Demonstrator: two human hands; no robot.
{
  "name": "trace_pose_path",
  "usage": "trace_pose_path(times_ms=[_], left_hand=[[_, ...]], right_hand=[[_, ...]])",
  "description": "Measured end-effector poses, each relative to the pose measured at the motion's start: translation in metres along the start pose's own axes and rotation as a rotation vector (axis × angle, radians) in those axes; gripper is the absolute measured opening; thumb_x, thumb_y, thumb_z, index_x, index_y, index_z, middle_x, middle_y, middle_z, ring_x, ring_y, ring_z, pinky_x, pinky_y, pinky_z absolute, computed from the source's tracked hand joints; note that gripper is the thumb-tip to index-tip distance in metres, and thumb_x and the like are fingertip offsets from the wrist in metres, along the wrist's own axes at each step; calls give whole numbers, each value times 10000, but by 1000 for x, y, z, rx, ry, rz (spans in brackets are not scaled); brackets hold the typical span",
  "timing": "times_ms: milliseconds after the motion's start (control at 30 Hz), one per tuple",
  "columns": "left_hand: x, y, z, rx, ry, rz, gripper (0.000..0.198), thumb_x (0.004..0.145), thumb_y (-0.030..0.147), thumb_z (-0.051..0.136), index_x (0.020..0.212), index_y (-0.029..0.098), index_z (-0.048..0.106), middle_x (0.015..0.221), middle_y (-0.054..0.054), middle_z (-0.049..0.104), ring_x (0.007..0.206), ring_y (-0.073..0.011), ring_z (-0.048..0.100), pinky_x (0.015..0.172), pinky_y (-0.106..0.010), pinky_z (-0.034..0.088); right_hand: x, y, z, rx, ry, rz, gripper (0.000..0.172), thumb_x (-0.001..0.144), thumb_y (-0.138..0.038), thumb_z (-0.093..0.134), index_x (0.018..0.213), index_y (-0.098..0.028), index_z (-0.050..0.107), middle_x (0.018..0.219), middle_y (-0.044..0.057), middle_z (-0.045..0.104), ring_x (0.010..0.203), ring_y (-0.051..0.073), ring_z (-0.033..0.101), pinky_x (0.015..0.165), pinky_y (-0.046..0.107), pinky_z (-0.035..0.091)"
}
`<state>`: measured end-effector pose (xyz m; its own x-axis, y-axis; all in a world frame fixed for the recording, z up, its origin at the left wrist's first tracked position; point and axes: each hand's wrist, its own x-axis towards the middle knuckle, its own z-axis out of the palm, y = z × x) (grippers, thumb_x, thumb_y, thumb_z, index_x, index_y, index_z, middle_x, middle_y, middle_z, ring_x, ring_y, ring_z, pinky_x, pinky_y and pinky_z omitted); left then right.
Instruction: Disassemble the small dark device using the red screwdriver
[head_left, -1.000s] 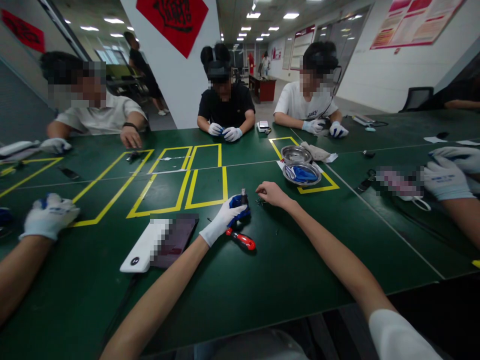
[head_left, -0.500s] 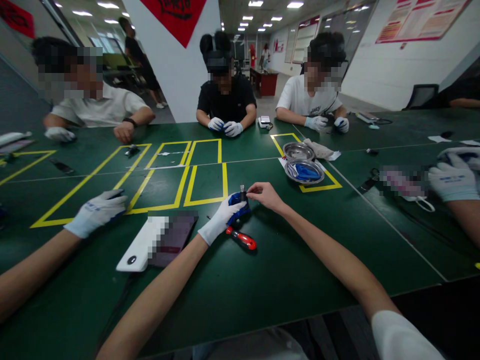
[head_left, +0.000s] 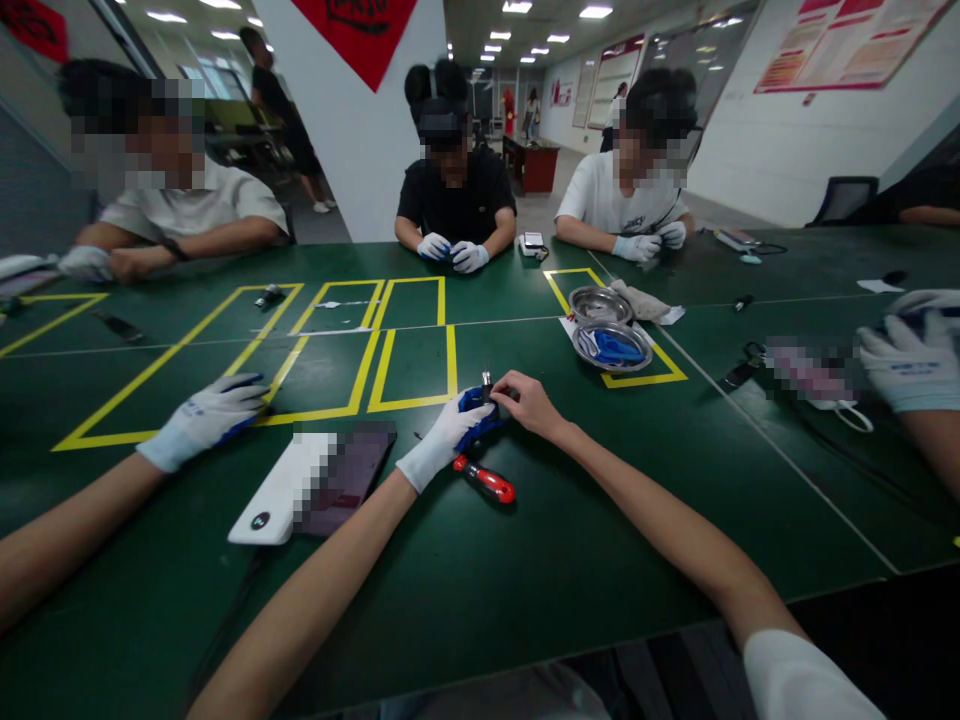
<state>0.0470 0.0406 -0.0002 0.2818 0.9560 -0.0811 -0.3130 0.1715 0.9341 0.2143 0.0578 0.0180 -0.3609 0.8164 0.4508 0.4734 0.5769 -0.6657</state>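
Note:
My left hand (head_left: 459, 425), in a white glove with a blue palm, is closed around a small black cylindrical piece with a shiny metal end (head_left: 486, 384). The piece stands upright, its lower part hidden by the glove. My bare right hand (head_left: 529, 402) pinches at its side with thumb and forefinger. Whatever is between those fingertips is too small to make out. Just below my left hand, a red and black screwdriver (head_left: 487, 482) lies on the green table, its shaft partly hidden by the glove.
A white device (head_left: 274, 490) and a dark phone-like slab (head_left: 349, 480) lie left of my forearm. A neighbour's gloved hand (head_left: 210, 415) rests further left. Two metal bowls (head_left: 611, 365) stand ahead right near yellow tape outlines (head_left: 412, 405). Several people work around the table.
My right fingers have moved in against the side of the black piece. The neighbour's gloved hand at left has slid slightly right. Two people opposite have brought their hands together.

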Motion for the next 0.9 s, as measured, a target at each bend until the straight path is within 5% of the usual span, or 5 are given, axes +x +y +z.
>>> trace_pose_path(times_ms=[233,467,900], left_hand=[[-1,1,1,-27,-8,-8,444,664,237,752,1066,119,605,1055,-104,654,874,-185,636,859,-344,489],[-4,3,7,53,41,3,472,634,224,762,1067,113,609,1065,-117,653,872,-193,628,845,-348,488],[-4,-4,5,314,-91,161,495,645,212,726,1109,111,588,1078,-115,654,907,-188,623,896,-363,468]], right_hand=[[3,4,-14,10,-129,-92,101,837,-188,596,913,-162,658,919,48,616,755,130,577,673,251,468],[0,7,-9,42,-67,-60,65,833,-179,597,873,-155,642,874,31,614,744,123,576,659,237,466],[-39,-21,-9,-620,-59,-100,187,958,-226,402,993,-150,569,981,93,591,865,155,576,708,228,447]])
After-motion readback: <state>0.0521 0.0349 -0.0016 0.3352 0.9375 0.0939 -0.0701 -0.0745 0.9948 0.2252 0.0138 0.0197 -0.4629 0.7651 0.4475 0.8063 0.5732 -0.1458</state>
